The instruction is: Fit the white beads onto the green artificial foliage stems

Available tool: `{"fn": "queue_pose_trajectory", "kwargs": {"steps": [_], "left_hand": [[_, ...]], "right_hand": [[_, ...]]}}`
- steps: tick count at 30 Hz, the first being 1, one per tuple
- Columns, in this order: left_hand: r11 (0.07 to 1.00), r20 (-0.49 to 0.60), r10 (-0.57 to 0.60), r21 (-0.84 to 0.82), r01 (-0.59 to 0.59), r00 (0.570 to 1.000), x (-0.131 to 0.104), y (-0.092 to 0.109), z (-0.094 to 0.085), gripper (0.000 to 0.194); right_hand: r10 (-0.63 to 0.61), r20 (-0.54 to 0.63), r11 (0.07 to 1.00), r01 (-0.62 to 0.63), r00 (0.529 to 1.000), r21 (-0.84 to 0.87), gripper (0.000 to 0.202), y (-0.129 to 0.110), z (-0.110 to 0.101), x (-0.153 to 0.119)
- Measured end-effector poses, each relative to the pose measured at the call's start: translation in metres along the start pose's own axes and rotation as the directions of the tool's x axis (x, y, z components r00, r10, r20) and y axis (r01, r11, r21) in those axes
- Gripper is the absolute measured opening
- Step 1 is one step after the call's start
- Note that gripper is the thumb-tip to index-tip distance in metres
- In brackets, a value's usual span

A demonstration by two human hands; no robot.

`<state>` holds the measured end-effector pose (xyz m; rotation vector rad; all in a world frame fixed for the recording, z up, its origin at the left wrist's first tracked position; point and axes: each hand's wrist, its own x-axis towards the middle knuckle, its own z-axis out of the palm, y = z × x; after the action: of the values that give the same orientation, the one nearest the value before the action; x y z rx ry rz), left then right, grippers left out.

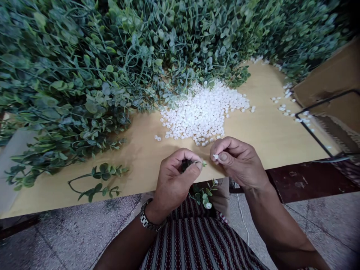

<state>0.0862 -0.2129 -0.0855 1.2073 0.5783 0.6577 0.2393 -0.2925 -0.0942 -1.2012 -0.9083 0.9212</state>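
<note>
Pinched in my left hand [178, 180] is an artificial leaf sprig [204, 164], its green tip poking out past the thumb. More of its leaves [204, 197] hang below that hand, with small white pieces at some ends. Just to the right, my right hand [239, 161] holds a tiny white bead-like piece [215, 156] between thumb and forefinger. A small gap separates the sprig tip and this piece. Beyond both hands a heap of white beads [202, 112] lies on the tan table [146, 150].
A large mass of artificial greenery [112, 56] fills the back and left. One loose sprig [98, 180] lies near the front left edge. At the right are scattered white beads [285, 108], a black metal frame [315, 135] and a cardboard box [332, 75].
</note>
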Motion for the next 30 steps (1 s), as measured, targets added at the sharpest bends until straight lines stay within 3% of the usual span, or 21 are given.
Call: {"fn": "queue_pose_trajectory", "kwargs": {"steps": [4,8,15,30], "left_hand": [[0.997,0.012,0.076,0.002,-0.076,0.997,-0.0001,-0.0030,0.0044,0.002],[0.993,0.046,0.114,-0.021,-0.113,0.992,0.0010,-0.0042,0.0079,0.004],[0.993,0.055,0.108,0.035,-0.110,0.993,0.0012,0.0004,0.0090,0.009],[0.984,0.066,0.128,0.119,-0.135,0.990,0.0000,0.0052,0.0109,0.012]], "right_hand": [[0.041,0.081,0.967,-0.060,0.996,0.247,0.009,0.0020,0.0072,0.0004],[0.047,0.130,0.931,-0.090,0.990,0.352,0.007,0.0039,0.0099,-0.0002],[-0.013,0.190,0.945,-0.050,0.982,0.324,0.011,0.0048,0.0102,-0.0011],[-0.081,0.191,0.945,0.015,0.978,0.327,0.008,0.0080,0.0108,-0.0024]]}}
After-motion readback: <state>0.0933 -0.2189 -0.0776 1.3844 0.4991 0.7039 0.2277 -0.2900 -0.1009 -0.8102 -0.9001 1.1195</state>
